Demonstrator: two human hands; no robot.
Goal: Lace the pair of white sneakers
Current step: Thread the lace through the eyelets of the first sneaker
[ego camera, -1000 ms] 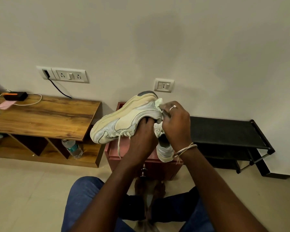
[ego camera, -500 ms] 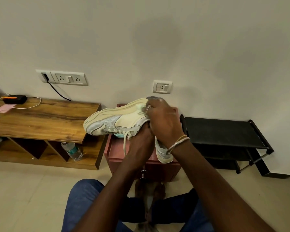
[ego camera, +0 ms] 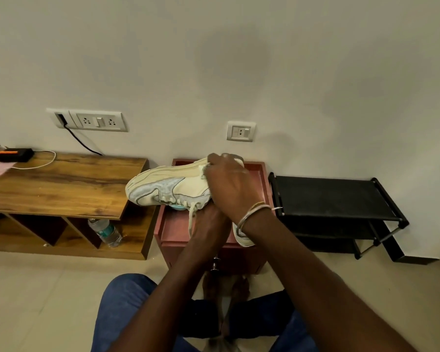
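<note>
Right fingers (ego camera: 220,160): curled over the upper edge of the sneaker (ego camera: 163,186) at its heel end, gripping it (a ring shows on one finger).
Right hand (ego camera: 233,189): lies across the heel half of the sneaker, back of the hand to the camera, with bangles (ego camera: 254,212) on the wrist.
Left fingers: hidden under the sneaker and the right hand, so I cannot tell whether they grip.
Left hand (ego camera: 208,224): comes up from below against the sneaker's laced side.
Sneaker: on its side, toe pointing left, sole towards the wall, over the left part of the red cabinet (ego camera: 173,232).
Lace (ego camera: 191,221): one loose end hangs from the eyelets, just left of the left hand.
Second sneaker (ego camera: 243,237): on the cabinet top, mostly covered by the right wrist.
Desk (ego camera: 61,184): wooden, left of the cabinet, with a water bottle (ego camera: 104,232) on its lower shelf.
Black rack (ego camera: 335,196): right of the cabinet, against the wall.
</note>
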